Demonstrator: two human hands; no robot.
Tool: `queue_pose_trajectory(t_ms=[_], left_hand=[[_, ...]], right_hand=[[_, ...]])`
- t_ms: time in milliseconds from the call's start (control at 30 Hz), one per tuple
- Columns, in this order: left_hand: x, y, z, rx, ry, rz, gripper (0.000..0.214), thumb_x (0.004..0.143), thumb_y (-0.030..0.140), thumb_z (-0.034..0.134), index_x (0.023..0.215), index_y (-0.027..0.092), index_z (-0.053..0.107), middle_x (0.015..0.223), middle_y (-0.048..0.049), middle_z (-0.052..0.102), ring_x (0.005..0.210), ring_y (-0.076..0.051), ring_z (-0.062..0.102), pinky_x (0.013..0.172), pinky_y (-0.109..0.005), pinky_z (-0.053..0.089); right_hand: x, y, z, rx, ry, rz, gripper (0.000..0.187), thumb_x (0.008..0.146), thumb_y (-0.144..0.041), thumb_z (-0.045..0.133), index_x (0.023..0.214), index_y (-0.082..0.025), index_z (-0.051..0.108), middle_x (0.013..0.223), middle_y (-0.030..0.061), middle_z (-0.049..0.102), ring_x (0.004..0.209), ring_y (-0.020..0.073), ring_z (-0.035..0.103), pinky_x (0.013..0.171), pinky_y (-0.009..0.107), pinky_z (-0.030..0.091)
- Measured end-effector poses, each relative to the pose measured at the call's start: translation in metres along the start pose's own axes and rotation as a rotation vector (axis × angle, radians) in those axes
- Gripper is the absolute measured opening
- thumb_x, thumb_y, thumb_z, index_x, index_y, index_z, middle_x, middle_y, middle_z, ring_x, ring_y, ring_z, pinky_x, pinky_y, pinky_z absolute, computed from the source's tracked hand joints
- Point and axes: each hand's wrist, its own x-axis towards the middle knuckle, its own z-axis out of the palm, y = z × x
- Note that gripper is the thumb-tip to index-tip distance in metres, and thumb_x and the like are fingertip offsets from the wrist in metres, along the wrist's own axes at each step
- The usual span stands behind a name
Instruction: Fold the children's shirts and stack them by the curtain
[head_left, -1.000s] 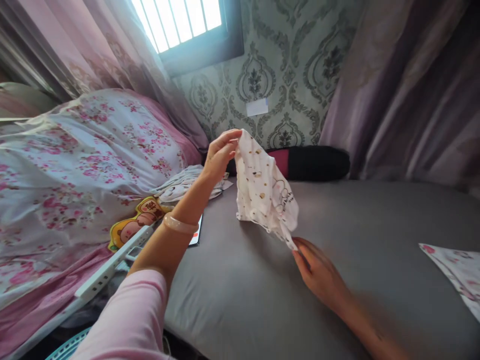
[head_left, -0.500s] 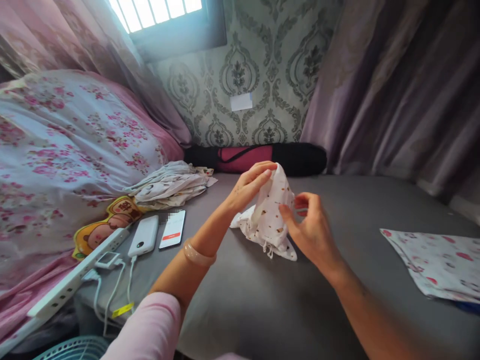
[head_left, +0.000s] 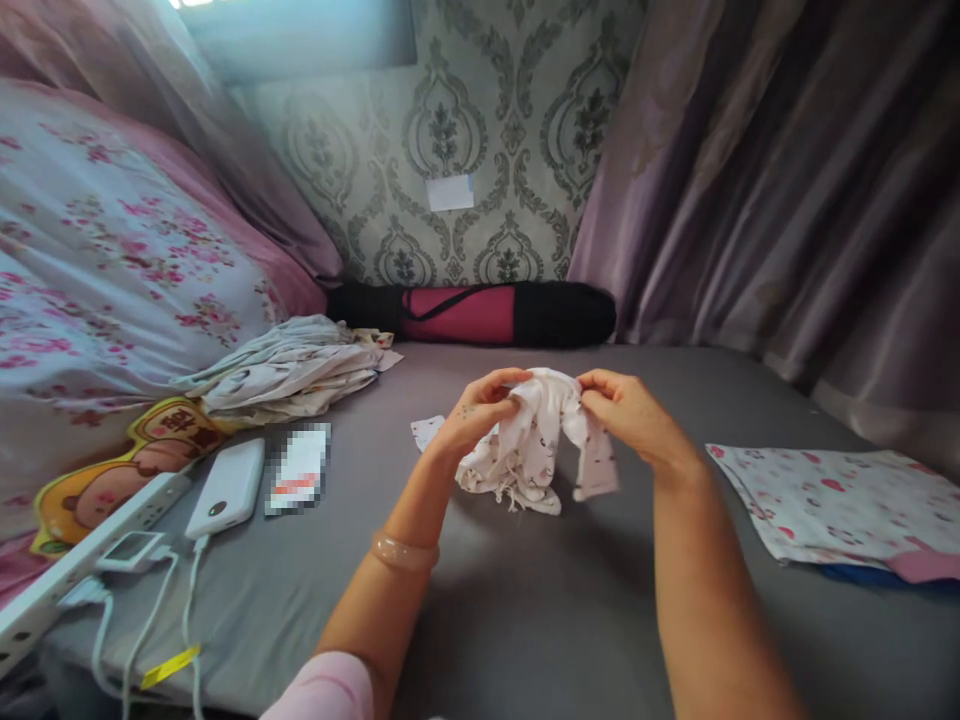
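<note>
left hand (head_left: 480, 412) and right hand (head_left: 628, 412) each pinch the garment (head_left: 538, 435), bunched over the bed (head_left: 540, 620) and not yet flat, while the cloth (head_left: 832, 497) at right lies flat, the pile (head_left: 300, 370) at left rumpled.

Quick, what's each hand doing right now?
Left hand: closed, pinching the crumpled white fabric garment with small dark prints near its top.
Right hand: closed, pinching the same garment's top on the other side.

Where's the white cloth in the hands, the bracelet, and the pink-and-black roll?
White cloth (head_left: 537, 440), head view: its hanging middle.
Bracelet (head_left: 405, 553), head view: front of the band.
Pink-and-black roll (head_left: 486, 318), head view: pink middle.
</note>
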Motion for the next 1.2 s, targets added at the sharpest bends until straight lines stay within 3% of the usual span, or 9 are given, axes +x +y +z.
queue_pose_trajectory(t_ms=[100,200,400,500,633,733,900,1000,1200], left_hand=[[0.002,-0.002,0.008,-0.032,0.043,-0.007,0.026,0.068,0.018,0.066,0.093,0.021,0.071,0.098,-0.0036,0.069,0.079,-0.014,0.062,0.069,-0.024,0.049],[0.004,-0.008,0.015,-0.094,0.02,-0.039,0.026,0.07,0.021,0.068,0.096,0.022,0.071,0.095,-0.0028,0.07,0.079,-0.014,0.063,0.071,-0.024,0.05],[0.003,-0.017,0.025,-0.093,-0.022,-0.105,0.025,0.071,0.032,0.074,0.093,0.02,0.072,0.085,-0.0035,0.07,0.069,-0.013,0.062,0.063,-0.024,0.049],[0.002,-0.017,0.028,-0.071,-0.047,-0.068,0.024,0.072,0.035,0.075,0.09,0.019,0.072,0.085,-0.0038,0.07,0.072,-0.013,0.062,0.065,-0.024,0.049],[0.0,-0.014,0.032,-0.051,-0.089,-0.031,0.024,0.075,0.037,0.073,0.091,0.019,0.073,0.088,-0.0039,0.07,0.077,-0.014,0.062,0.07,-0.024,0.048],[-0.001,-0.012,0.035,-0.039,-0.121,-0.02,0.027,0.075,0.038,0.073,0.091,0.017,0.073,0.091,-0.0053,0.07,0.082,-0.015,0.062,0.074,-0.026,0.047],[0.001,-0.009,0.036,-0.104,-0.059,-0.059,0.03,0.069,0.034,0.078,0.09,0.014,0.067,0.085,-0.0033,0.068,0.077,-0.013,0.061,0.072,-0.024,0.046],[0.002,-0.006,0.026,0.031,-0.031,-0.052,0.029,0.072,0.034,0.076,0.09,0.014,0.066,0.082,-0.002,0.065,0.072,-0.01,0.058,0.068,-0.022,0.045],[-0.001,-0.001,-0.005,0.324,-0.183,-0.138,0.036,0.088,0.046,0.053,0.087,0.013,0.068,0.084,-0.0053,0.067,0.075,-0.012,0.057,0.069,-0.023,0.045]], right_hand=[[-0.007,-0.002,-0.015,0.064,0.092,0.073,0.019,0.075,-0.031,0.056,0.083,-0.016,0.065,0.067,-0.0007,0.064,0.056,0.012,0.055,0.049,0.022,0.041],[-0.016,-0.002,-0.029,0.118,0.092,0.139,0.033,0.076,-0.047,0.062,0.086,-0.017,0.064,0.067,0.0002,0.064,0.057,0.0135,0.057,0.05,0.024,0.043],[-0.029,0.008,-0.06,-0.198,-0.287,0.145,0.031,0.076,-0.048,0.067,0.083,-0.017,0.066,0.072,0.0013,0.068,0.062,0.0151,0.061,0.053,0.024,0.046],[-0.03,0.014,-0.065,-0.265,-0.426,0.121,0.025,0.08,-0.041,0.063,0.086,-0.017,0.068,0.082,0.0031,0.071,0.075,0.0183,0.066,0.066,0.029,0.052],[-0.023,0.012,-0.05,-0.318,-0.262,-0.034,0.029,0.081,-0.036,0.063,0.105,-0.02,0.068,0.109,0.0054,0.069,0.103,0.022,0.063,0.093,0.038,0.048],[-0.016,0.004,-0.03,-0.254,-0.155,-0.143,0.03,0.082,-0.037,0.063,0.109,-0.022,0.066,0.114,0.0061,0.067,0.109,0.0218,0.06,0.099,0.039,0.044],[-0.01,0.002,-0.011,-0.127,-0.241,-0.09,0.027,0.081,-0.043,0.064,0.096,-0.021,0.067,0.089,0.0031,0.07,0.082,0.0184,0.065,0.072,0.031,0.052],[-0.009,0.007,-0.015,-0.137,-0.239,-0.053,0.028,0.081,-0.047,0.062,0.085,-0.019,0.067,0.078,0.0021,0.067,0.07,0.0159,0.061,0.06,0.027,0.047],[-0.008,0.015,-0.036,-0.031,0.052,-0.009,0.033,0.073,-0.052,0.07,0.08,-0.019,0.067,0.076,0.0033,0.067,0.064,0.0157,0.059,0.054,0.026,0.046]])
